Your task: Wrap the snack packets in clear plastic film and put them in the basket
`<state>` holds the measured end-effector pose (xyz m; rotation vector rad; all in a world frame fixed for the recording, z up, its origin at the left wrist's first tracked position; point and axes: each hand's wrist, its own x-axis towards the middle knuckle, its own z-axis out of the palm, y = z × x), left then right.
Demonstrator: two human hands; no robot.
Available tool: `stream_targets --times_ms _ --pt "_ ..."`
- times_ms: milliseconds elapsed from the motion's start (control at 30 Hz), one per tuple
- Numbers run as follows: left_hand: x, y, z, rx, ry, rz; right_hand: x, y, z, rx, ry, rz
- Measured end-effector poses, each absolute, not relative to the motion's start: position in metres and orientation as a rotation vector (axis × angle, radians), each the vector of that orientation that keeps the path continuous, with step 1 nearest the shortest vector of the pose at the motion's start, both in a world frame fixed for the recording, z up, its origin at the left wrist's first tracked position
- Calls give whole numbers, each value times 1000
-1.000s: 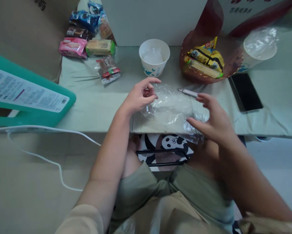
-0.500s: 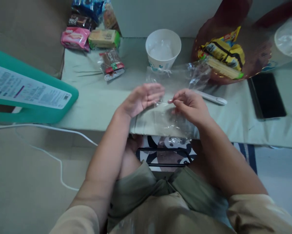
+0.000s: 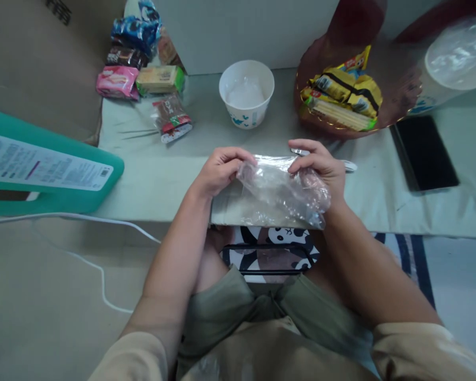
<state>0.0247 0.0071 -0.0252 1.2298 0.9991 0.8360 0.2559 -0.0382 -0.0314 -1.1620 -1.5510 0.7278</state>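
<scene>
A crumpled clear plastic bag is stretched between my two hands above the near edge of the cloth-covered table. My left hand pinches its left end between thumb and fingers. At the other end, my right hand grips the bag, its index finger raised. Partly hidden behind that hand, a white-handled utility knife lies on the cloth. Beyond the bag stands a white paper bowl with a blue print and something clear or whitish inside.
At the right, a reddish translucent bowl holds yellow snack packets. Beside it are a black phone and a stack of paper bowls. Packaged snacks lie back left; a green container leans in from the left.
The bag, earlier spread flat across the table, is now gathered up and lifted. My left hand has gone from open to pinching it, and my right hand has taken hold of its right side.
</scene>
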Motion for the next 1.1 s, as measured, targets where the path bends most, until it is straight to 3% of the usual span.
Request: stream_targets --times_ms 400,500,700,900,1100 --pt "12 13 -46 1422 1017 1170 249 -34 -67 -1100 -1246 1246" --pt "12 7 -40 1364 1001 1101 240 -34 -64 -1146 -1303 1294" --pt "14 -4 -22 1292 1082 571 242 -30 -49 -1184 -1237 1186" --pt "16 -4 -18 1204 1155 702 244 -35 -38 -1298 -1313 1305" --pt "19 1 -12 1122 1099 814 250 -34 -28 -1089 -1101 1459"
